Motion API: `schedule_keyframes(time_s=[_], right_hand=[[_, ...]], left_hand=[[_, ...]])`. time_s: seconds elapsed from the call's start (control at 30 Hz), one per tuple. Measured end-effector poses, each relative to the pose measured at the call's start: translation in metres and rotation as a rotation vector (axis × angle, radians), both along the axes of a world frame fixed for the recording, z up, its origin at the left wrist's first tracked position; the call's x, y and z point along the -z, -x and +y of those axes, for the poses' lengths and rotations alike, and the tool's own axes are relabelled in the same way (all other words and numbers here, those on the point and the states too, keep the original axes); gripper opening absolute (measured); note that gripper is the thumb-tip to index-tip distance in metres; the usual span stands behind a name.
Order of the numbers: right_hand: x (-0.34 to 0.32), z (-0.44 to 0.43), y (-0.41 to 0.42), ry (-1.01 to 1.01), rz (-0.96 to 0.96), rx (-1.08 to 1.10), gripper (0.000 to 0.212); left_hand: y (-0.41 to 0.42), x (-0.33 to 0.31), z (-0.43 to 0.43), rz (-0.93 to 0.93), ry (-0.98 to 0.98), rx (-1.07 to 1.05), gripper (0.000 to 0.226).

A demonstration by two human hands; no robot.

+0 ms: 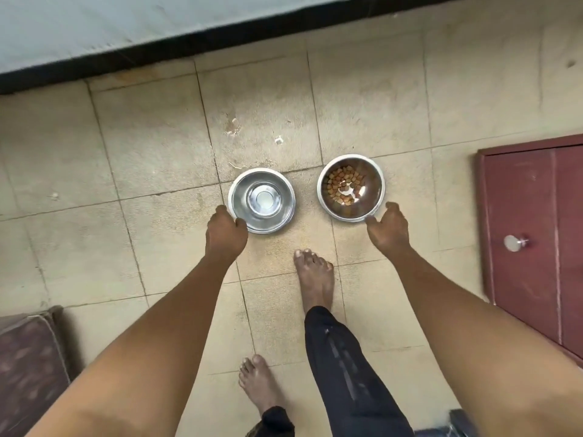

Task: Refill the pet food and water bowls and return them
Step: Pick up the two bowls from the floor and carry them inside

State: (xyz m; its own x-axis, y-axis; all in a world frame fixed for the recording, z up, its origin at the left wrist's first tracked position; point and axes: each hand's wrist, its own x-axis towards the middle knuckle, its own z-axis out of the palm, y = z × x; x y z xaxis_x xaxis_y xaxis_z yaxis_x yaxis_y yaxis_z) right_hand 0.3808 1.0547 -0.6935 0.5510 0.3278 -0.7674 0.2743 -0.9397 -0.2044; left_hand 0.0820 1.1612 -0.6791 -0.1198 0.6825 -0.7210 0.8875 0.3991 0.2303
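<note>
Firstly, surroundings: beige tiled floor (pixel 157 146), stained and scuffed, with a white speck beyond the bowls. Grey wall (pixel 94 23) with black skirting along the top. Maroon door (pixel 536 234) at right, bearing a round metal knob (pixel 514 242). Patterned cushion (pixel 28 367) at lower left. Two bare feet and a dark trouser leg (pixel 344 367) at centre; the forward foot (pixel 314 279) stands just short of the bowls, between the arms.

Water bowl (pixel 262 200): steel, on the floor, left of centre, clear liquid inside. Food bowl (pixel 350 187): steel, on the floor just beside it, apart, holding brown kibble (pixel 344 184).

Left hand (pixel 225 231): arm stretched down, fingers curled narrow at the water bowl's near-left rim, touching it. Right hand (pixel 389 228): arm stretched down, fingers spread loosely, tips at the food bowl's near-right rim; whether they grip cannot be told.
</note>
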Motion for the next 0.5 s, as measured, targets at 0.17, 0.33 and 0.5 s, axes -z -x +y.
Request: schedule_keyframes(time_s=[0.17, 0.33, 0.5], right_hand=[[0.059, 0.012, -0.017, 0.063, -0.011, 0.168, 0.062], [0.089, 0.017, -0.029, 0.073, 0.077, 0.314, 0.042], [0.101, 0.016, -0.025, 0.019, 0.070, 0.406, 0.015]], left_hand=[[-0.001, 0.065, 0.008, 0.053, 0.100, -0.229, 0.038], [0.006, 0.105, 0.019, 0.027, 0.130, -0.462, 0.035], [0.012, 0.121, 0.022, 0.042, 0.112, -0.423, 0.028]])
